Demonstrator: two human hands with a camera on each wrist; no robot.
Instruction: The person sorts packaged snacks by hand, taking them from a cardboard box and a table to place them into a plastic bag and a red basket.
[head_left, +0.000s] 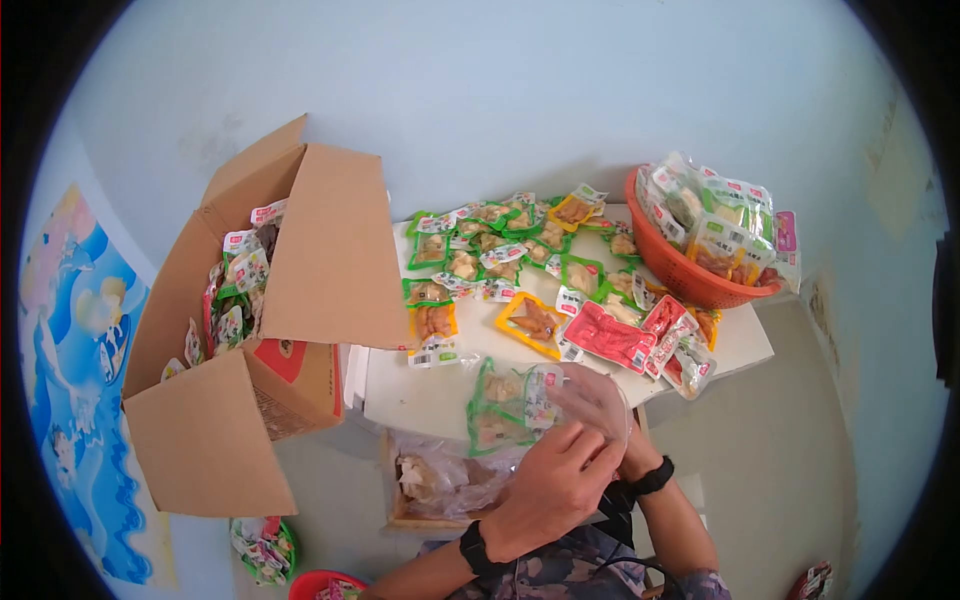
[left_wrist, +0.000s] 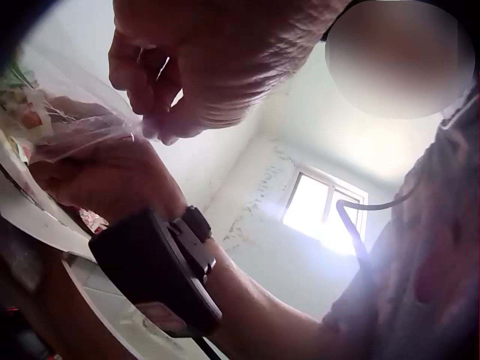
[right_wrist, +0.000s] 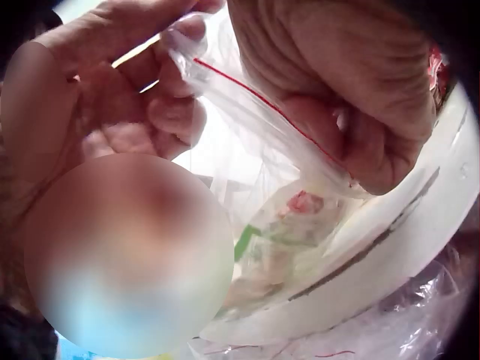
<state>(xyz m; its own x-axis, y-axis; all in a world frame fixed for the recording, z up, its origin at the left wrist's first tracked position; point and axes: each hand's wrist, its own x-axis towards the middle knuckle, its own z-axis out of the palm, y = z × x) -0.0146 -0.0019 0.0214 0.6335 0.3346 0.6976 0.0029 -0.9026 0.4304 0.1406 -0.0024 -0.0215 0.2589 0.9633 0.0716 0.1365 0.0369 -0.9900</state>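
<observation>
A clear zip bag (right_wrist: pixel 259 142) with a red line along its mouth hangs between my two hands. Inside are green-edged snack packets (head_left: pixel 498 405), at the bag's left end in the head view. My left hand (head_left: pixel 560 480) pinches one end of the bag's mouth between thumb and fingers, which the left wrist view shows close up. Curled fingers of my right hand (right_wrist: pixel 360 97) grip the other end of the mouth; in the head view this hand is partly behind the bag and the left hand.
Rows of snack packets (head_left: pixel 465 265) lie on the white table (head_left: pixel 740 345), red ones (head_left: pixel 610 335) near its front. An orange basket (head_left: pixel 690 270) piled with bagged packets stands at right, an open cardboard box (head_left: pixel 330 240) at left. Below is a box of plastic bags (head_left: pixel 450 480).
</observation>
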